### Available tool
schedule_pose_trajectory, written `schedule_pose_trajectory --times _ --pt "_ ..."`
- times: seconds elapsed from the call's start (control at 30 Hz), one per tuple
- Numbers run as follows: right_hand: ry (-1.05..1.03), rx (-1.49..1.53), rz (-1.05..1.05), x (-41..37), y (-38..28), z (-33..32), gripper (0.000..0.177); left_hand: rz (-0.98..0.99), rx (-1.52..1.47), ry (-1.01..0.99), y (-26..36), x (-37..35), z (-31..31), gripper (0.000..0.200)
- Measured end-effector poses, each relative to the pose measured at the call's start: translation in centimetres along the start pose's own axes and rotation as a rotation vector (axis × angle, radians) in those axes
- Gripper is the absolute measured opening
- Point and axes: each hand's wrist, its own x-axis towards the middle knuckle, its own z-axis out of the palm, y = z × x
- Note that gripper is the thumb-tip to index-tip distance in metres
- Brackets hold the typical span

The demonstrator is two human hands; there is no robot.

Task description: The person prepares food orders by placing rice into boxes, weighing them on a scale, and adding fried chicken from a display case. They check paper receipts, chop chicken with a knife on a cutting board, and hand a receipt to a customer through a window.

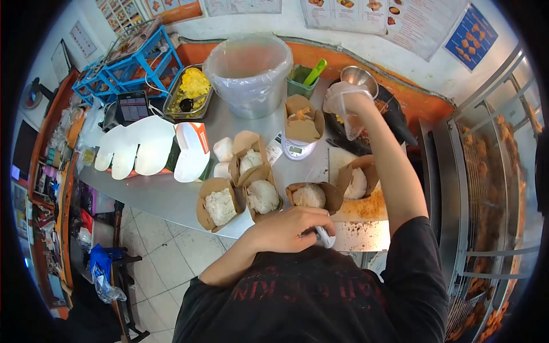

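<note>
My left hand (294, 228) is closed around a white-handled utensil (325, 236) close to my chest. The utensil's other end is hidden. Just beyond that hand is an open brown paper box with rice (309, 196). My right hand (349, 103), in a loose clear plastic glove, reaches over a black pan (394, 117) with a steel bowl (360, 80) behind it. The glove and wrist cover its fingers. Left of this hand, a paper box with fried pieces (303, 119) sits on a white digital scale (297, 148). A rice box (355, 184) stands below my right forearm.
More rice boxes (219, 207) stand at the table's front edge. White folded cartons (154, 148), a tray of yellow food (194, 86), a plastic-lined bucket (247, 86) and a green container (302, 86) are on the table. Metal racks of fried food (474, 171) rise at right.
</note>
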Motion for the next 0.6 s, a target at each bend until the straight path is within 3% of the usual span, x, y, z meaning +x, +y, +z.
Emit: schedule_pose_trajectory --times 0.13,0.2,0.6 --pt "0.101 0.069 0.2 -12.2 -5.5 -3.8 0.026 -0.008 -0.016 -0.069 -0.3 1.6 0.9 0.03" --pt "0.069 0.42 0.379 -14.9 -5.8 -3.4 0.026 0.039 -0.017 -0.092 -0.7 2.3 1.8 0.03" --pt "0.236 0.739 0.178 -17.0 -5.5 3.5 0.029 -0.041 -0.037 -0.12 0.7 2.2 2.8 0.03"
